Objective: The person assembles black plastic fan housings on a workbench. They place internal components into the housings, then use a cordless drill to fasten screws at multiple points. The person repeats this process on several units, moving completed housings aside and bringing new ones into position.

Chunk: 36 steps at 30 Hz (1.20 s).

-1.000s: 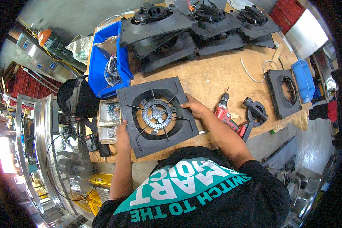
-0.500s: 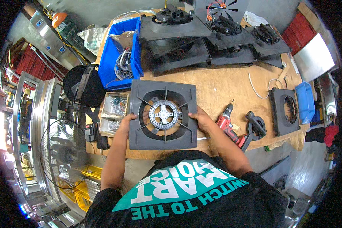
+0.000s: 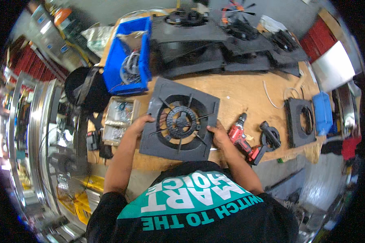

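Between my two hands is a square black gas stove top (image 3: pixel 153 141) with a round burner ring (image 3: pixel 181 122) at its centre and thin support bars around the opening. My left hand (image 3: pixel 142 123) grips its left side, thumb on the top face, with some fingers showing through the opening. On the right edge, my right hand (image 3: pixel 218 134) is closed on it with the thumb on top. The stove top is turned slightly clockwise, near the table's front edge. Just right of my right hand lies a red and black cordless drill (image 3: pixel 241 137).
A loose black burner part (image 3: pixel 269 135) lies beyond the drill, near another black stove top (image 3: pixel 293 121) and a light blue bin (image 3: pixel 322 113). Stacked stove tops (image 3: pixel 186 34) fill the back of the wooden table (image 3: pixel 243 91). A blue bin of cables (image 3: pixel 113 65) and a screw box (image 3: pixel 119 113) stand left.
The stove top has turned clockwise and shifted slightly right, with both hands still on it. Its burner ring, shiny before, now looks dark. The drill stays on the table.
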Available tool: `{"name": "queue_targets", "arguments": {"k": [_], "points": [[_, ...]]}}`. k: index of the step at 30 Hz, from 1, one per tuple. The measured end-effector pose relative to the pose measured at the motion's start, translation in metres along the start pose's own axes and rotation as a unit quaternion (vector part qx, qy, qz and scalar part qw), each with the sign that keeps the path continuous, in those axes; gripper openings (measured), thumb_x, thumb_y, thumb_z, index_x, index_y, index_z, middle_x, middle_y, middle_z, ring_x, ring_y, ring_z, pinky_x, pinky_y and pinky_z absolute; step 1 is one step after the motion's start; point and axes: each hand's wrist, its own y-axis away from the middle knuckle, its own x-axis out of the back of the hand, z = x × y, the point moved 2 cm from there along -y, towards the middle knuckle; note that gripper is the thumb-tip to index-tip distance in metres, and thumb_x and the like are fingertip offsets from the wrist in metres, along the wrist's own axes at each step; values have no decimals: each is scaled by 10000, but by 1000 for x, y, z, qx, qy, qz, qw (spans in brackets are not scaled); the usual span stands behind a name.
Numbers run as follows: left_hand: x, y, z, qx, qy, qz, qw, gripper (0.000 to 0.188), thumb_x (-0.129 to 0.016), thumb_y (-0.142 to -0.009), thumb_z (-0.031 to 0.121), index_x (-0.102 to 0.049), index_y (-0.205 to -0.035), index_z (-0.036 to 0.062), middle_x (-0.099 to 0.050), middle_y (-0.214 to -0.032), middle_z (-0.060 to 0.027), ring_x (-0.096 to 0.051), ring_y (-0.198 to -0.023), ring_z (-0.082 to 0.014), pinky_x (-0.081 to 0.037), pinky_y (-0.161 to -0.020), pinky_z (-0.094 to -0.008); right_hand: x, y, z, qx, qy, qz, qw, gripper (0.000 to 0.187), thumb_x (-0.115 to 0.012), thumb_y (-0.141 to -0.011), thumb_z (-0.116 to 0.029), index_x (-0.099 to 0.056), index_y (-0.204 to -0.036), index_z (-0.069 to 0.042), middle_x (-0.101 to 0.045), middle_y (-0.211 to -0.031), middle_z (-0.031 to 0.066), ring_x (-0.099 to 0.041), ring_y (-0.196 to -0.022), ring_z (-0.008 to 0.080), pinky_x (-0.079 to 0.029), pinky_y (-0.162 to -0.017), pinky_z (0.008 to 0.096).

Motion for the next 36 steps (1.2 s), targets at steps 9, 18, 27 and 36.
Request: {"name": "queue_targets", "arguments": {"k": [9, 18, 27, 36], "points": [[-9, 27, 7, -44, -347, 188, 918, 461, -586, -899, 279, -583, -1275, 12, -663, -1189, -102, -610, -1067, -186, -454, -938, -315, 5, 4, -34, 100, 242, 118, 958, 736, -652, -811, -7, -305, -1459, -44, -591, -1192, 161, -600, -1015, 228, -507, -849, 327], [57, 126, 62, -210, -543, 501, 640, 287, -668, -843, 224, -682, -984, -25, -716, -905, -158, -693, -847, -290, -537, -759, -376, 54, 97, -133, 201, 341, 193, 898, 438, -595, -888, -46, -498, -1312, 8, -627, -1078, 138, -626, -899, 181, -522, -745, 283], [157, 1, 50, 174, -733, 334, 566, 398, -668, -745, 220, -698, -1074, -3, -644, -1198, -215, -636, -1107, -326, -512, -941, -426, 113, 144, -114, 250, 396, 238, 851, 339, -594, -884, -32, -563, -1213, 45, -648, -1037, 128, -624, -918, 187, -503, -844, 315], [168, -1, 62, 220, -729, 280, 585, 497, -689, -785, 313, -666, -1127, -47, -610, -1264, -213, -601, -1157, -335, -482, -981, -396, 147, 177, -86, 247, 420, 236, 841, 330, -593, -897, -29, -561, -1214, 56, -643, -1044, 121, -620, -949, 188, -481, -880, 301]]}}
